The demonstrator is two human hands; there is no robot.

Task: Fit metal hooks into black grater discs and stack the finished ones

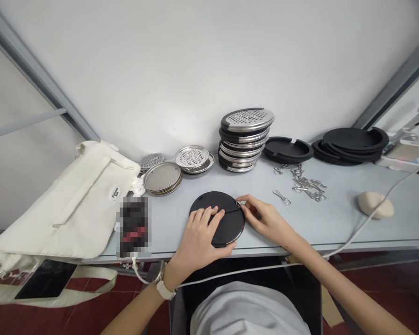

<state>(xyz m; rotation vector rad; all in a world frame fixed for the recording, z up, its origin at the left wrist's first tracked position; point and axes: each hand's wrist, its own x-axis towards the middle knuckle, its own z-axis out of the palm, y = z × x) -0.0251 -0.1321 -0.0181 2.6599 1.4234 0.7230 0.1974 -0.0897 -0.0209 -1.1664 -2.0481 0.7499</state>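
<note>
You've got your left hand (204, 228) spread flat on a black disc (230, 226) at the front of the bench (335, 228), and your right hand (261, 216) pinching a little metal clip (238, 204) right at the disc's rim. Just one disc is in your hands so far. Behind it sit a steel-and-black stack (243, 144), piled black rings (349, 145) and a heap of metal hooks (305, 184). The tote's (66, 204) oval label (115, 193) is too small to read, sorry.
</note>
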